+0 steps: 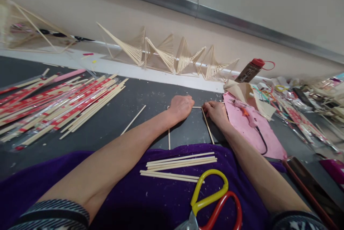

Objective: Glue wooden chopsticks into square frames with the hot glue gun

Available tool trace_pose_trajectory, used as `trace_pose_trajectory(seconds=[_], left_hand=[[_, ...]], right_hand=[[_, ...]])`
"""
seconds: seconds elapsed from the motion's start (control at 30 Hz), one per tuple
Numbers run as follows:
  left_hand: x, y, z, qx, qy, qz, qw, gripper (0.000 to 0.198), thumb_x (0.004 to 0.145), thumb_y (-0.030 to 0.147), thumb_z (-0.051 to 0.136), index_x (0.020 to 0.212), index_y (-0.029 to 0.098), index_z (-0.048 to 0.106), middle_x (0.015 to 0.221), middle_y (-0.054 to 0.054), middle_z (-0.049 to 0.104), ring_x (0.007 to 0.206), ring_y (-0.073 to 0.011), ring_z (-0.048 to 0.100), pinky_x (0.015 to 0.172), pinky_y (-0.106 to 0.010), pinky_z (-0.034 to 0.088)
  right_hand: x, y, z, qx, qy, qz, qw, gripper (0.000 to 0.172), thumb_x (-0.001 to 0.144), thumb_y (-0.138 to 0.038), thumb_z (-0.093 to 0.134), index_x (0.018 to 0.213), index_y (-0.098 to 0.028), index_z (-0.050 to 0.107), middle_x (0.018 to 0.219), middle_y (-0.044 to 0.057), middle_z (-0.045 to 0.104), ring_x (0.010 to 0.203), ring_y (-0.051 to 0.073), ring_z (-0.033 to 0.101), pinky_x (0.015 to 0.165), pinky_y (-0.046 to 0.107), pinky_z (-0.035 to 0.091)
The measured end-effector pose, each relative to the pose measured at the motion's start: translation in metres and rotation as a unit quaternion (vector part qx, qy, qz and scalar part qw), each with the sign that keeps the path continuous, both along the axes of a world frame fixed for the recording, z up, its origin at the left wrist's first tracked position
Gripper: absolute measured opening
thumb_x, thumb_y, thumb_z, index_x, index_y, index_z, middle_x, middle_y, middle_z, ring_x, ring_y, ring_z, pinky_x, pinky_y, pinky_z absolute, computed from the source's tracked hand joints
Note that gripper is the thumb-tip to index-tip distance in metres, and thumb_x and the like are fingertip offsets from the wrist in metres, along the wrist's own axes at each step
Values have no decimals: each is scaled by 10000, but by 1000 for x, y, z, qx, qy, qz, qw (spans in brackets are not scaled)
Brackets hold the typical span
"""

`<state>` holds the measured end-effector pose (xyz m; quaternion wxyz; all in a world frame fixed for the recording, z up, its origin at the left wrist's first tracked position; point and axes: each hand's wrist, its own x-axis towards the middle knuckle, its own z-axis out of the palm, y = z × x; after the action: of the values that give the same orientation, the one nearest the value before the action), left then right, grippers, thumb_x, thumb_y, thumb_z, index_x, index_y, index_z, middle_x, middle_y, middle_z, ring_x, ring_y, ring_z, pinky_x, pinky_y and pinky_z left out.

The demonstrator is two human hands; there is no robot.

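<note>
Scissors (211,200) (mainly the blades) cut off below, left hand (182,108) with fingertips hidden

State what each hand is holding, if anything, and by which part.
The right hand is at the far end of the slanting stick; the left hand covers part of the crosswise stick. Whether either grips or merely presses cannot be told.

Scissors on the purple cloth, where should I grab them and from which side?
Probably best to take the scissors by the yellow loop and red loop, coming from above on the right with your right hand once it leaves the sticks. The loops angle away from you; the metal part points back toward you, running out of frame.
</note>
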<state>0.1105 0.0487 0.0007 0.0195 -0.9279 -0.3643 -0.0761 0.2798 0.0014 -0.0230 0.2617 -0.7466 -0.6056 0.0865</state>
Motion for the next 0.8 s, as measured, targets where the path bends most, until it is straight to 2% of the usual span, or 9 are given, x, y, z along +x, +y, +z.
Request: trace_pose_trajectory(seconds=[0.17, 0.37, 0.53, 0.7, 0.8], left_hand=[[-1, -1, 0, -4, -7, -1, 1000, 312, 867, 215, 381, 851, 122, 678, 865, -97, 662, 778, -231, 627, 573, -290, 417], [-1, -1, 0, -7, -8, -1, 1000, 321, 868, 217, 373, 851, 124, 680, 866, -98, 660, 775, -225, 623, 587, -293, 424], [-1, 0, -2, -5, -11, -2, 1000, 319, 868, 219, 369, 858, 131, 675, 867, -95, 657, 769, -222, 617, 583, -300, 422], [-1, 1, -3, 2, -10, -2, 1000, 320, 870, 211, 364, 849, 133, 674, 847, -95, 655, 748, -205, 613, 579, -283, 413], [-2, 2, -4, 8, -10, -5, 1000, 320, 871, 211, 363, 839, 134, 671, 840, -90, 655, 737, -200, 613, 569, -276, 408]], right_hand=[[2, -7, 4, 5, 10, 1, 1000, 339, 837, -291, 367, 701, -167, 652, 501, -6, 582, 488, 110, 540, 507, 196, 349], [0, -11, 0, 0, -100, 36, 994, 329, 865, -312, 394, 755, -187, 679, 748, 35, 646, 708, 138, 576, 608, 216, 351], [-4, -11, 1, -20, -199, 61, 978, 324, 884, -307, 387, 819, -198, 685, 825, 62, 626, 726, 152, 572, 617, 237, 345], [1, -8, 0, -16, -79, 66, 995, 280, 853, -242, 412, 873, -196, 688, 868, 50, 667, 775, 147, 601, 668, 223, 387], [7, -6, -3, -16, -23, 51, 998, 329, 869, -240, 357, 965, -191, 668, 809, 8, 686, 623, 108, 600, 621, 204, 416]])
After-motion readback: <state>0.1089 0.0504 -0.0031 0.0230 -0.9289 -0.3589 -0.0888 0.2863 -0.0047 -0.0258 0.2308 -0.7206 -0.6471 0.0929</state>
